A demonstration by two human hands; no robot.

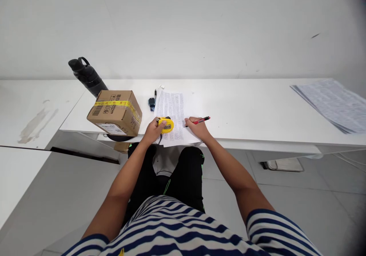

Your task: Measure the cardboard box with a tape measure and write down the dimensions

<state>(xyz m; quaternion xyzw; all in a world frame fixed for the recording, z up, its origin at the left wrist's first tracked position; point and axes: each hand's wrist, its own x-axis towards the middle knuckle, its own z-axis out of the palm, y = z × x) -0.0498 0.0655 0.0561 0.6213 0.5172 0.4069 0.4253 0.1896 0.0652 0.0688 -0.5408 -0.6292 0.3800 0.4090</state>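
My left hand [153, 131] is closed around a yellow tape measure [168, 126], its thumb on the case and a black strap hanging below. Under it lies a sheet of paper [174, 105] covered in dense writing, reaching over the table's front edge. My right hand [197, 128] grips a red and black pen [202, 120], its tip end low over the right side of the sheet. Left of my hands stands a cardboard box [110, 113] bound with yellow tape. A dark watch [151, 102] and a black pen [155, 94] lie just beyond the tape measure.
A black bottle [88, 76] stands behind the box, near the wall. Stacked papers [334, 103] lie at the far right of the white table [251, 107]. Below the table, a small cardboard box [121, 147] shows at left and a silver-grey object [286, 165] at right.
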